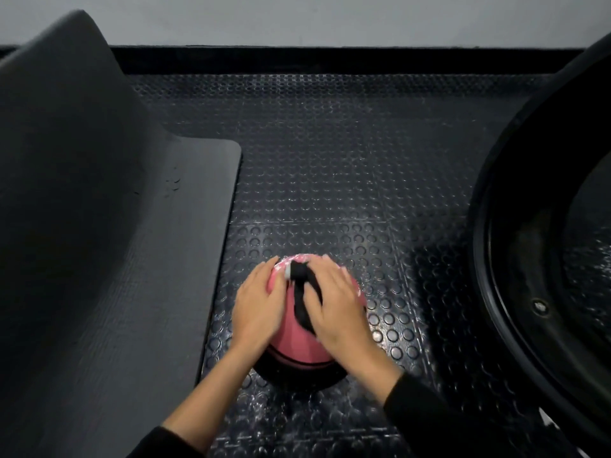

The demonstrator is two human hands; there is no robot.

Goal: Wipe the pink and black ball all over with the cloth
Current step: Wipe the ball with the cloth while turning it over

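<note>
Floor: dark studded rubber floor (330,160), grey wall at the far side.
Left: grey padded mat (99,226).
Right: big black round rim (489,200).
Ball: pink and black ball (294,338) on the floor, near centre.
Left hand (259,299): released, flat against the ball's left side.
Right hand (334,299): fingers spread, pressing the cloth (302,292) onto the top.
Cloth: black strip running near to far between the hands; the right grip seemed placed to sweep next.

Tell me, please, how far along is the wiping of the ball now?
Nothing reads as finished: no wiped patch can be told apart. In hand: the right hand presses the black cloth on the top of the pink and black ball, while the left hand rests on its left side. Left: likely the black lower band and the underside resting on the floor.
</note>
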